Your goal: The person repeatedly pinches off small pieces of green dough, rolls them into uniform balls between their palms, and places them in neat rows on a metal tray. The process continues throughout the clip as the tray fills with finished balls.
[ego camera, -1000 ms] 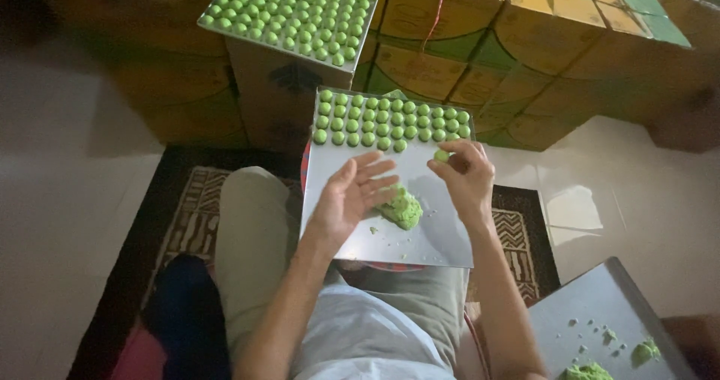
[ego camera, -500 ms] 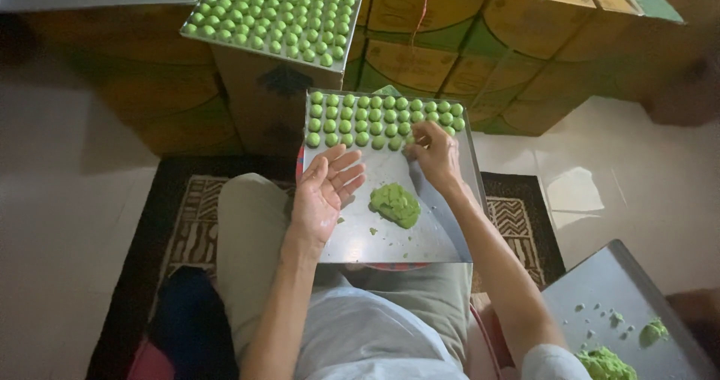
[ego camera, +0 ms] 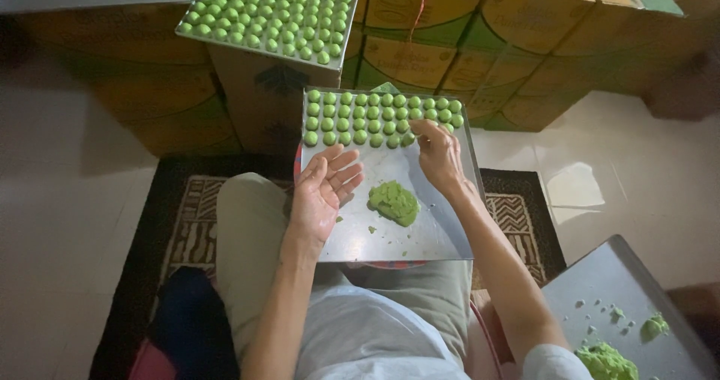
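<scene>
**Right fingers at the ball rows, left palm open beside the dough lump**

Right hand (ego camera: 439, 155): fingers bent and drawn together at the near row of small round green dough balls (ego camera: 379, 117), close to the far right corner of the flat metal tray (ego camera: 405, 237). Fingertips touch or pinch something there; whether a ball sits between them cannot be told.

Left hand (ego camera: 322, 192): palm up, fingers spread and relaxed, holding nothing. It lies over the tray's left edge, about midway along it.

Lump of rough green dough (ego camera: 395, 202): on bare metal near the tray's middle, between the two hands, just beside the left fingertips and nearer the person than the right fingers. Touched by neither hand. A few green crumbs lie on the tray near the lump.

The balls fill three rows along the tray's far edge. Tray rests on the person's lap.

Further out: a second metal tray covered in green balls (ego camera: 274, 12) sits atop stacked yellow-and-green cardboard boxes (ego camera: 420, 57). A third metal tray (ego camera: 622, 290) at lower right carries more green dough. A dark patterned rug (ego camera: 187, 222) lies under the person.
</scene>
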